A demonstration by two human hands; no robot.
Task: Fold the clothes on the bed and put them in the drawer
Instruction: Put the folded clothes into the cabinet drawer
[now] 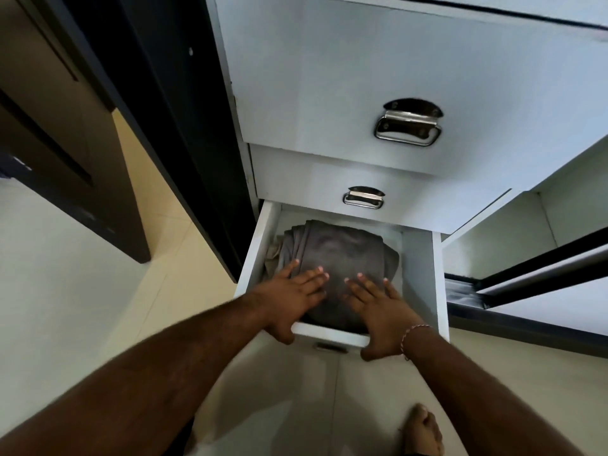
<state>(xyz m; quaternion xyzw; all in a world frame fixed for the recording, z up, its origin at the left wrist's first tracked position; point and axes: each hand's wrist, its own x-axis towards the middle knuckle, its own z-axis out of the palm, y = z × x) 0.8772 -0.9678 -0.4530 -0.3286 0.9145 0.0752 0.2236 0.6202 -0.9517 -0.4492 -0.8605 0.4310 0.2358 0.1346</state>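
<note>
Pressing flat on the folded grey garment point(339, 258), the left hand point(289, 294) lay with fingers spread, thumb hooked over the front rim of the open white drawer point(424, 274) at frame centre. Just right of it, the right hand point(378, 307) rested likewise, fingers straight. Above sat two closed drawers with metal handles point(408, 125).

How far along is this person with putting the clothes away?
Nearly done with this piece. A folded grey garment already lies in the open bottom drawer, on top of a beige cloth. The left hand and right hand press it flat with straight fingers. The drawer is not yet closed. The bed is out of view, so further clothes cannot be judged.
</note>
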